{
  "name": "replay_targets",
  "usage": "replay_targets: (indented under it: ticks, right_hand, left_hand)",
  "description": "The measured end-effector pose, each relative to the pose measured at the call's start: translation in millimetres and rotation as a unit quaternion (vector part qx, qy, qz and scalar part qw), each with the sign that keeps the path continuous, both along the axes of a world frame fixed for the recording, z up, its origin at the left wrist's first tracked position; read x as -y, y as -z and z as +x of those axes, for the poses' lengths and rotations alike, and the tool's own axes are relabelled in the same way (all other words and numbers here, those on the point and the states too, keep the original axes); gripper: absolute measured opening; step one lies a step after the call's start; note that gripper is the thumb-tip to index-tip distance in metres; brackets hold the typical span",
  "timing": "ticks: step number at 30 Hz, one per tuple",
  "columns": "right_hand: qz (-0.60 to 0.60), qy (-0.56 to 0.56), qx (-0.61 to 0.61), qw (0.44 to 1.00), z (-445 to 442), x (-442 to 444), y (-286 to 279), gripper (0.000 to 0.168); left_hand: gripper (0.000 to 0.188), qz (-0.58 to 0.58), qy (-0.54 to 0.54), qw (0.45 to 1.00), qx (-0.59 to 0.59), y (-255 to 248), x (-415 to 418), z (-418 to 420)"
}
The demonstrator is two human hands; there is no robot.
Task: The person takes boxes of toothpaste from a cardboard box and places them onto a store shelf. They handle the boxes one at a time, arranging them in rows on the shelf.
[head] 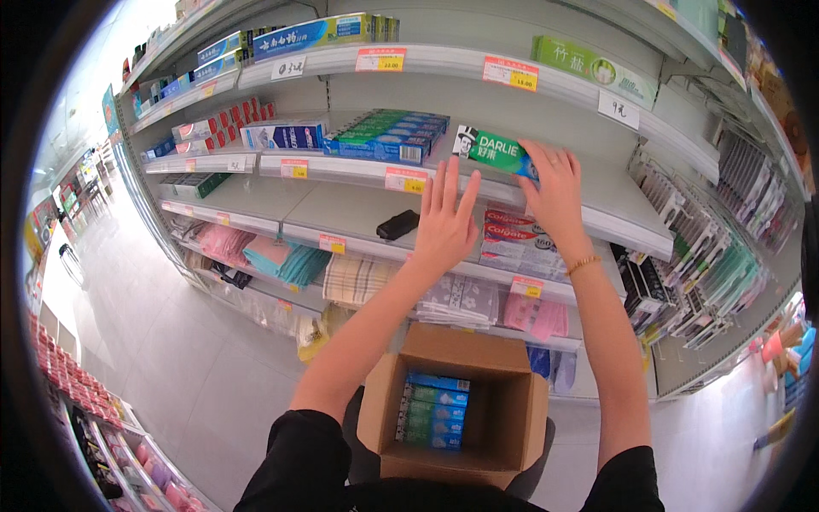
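My right hand (555, 185) grips the right end of a green and blue Darlie toothpaste box (489, 150) at the middle shelf (595, 185), with the printed face towards me. My left hand (446, 221) is raised below and left of that box, fingers apart, holding nothing; whether its fingertips touch the shelf edge cannot be told. Left of the box, a stack of similar green and blue toothpaste boxes (387, 136) lies on the same shelf. Below me an open cardboard box (464, 349) has several green and blue toothpaste boxes (435, 413) along its left side.
A black object (397, 224) lies on the lower shelf beside my left hand. Colgate boxes (515, 237) are stacked under my right forearm. Folded towels (358, 278) fill the shelf beneath. Toothbrush packs (710, 269) hang at right. Above run a shelf edge with price tags (510, 72) and more toothpaste (313, 35).
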State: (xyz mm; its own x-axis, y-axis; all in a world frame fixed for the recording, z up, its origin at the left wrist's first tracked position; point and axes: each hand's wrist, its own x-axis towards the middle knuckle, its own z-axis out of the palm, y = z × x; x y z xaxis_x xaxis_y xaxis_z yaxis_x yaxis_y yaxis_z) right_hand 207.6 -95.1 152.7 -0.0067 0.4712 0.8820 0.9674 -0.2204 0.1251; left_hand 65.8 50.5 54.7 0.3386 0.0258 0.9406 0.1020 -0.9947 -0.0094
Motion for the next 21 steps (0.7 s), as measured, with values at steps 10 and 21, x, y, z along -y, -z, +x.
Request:
replay_targets:
  ticks: [10,21]
  right_hand:
    - [-0.130,-0.076,-0.139,0.979,50,-35,-11,0.051]
    - [-0.212,-0.054,-0.151,0.964,48,-27,-20,0.041]
  left_hand:
    - [0.095,0.000,-0.070,0.994,-0.087,14,-14,11]
    - [0.096,-0.006,-0.076,0.994,-0.077,17,-14,15]
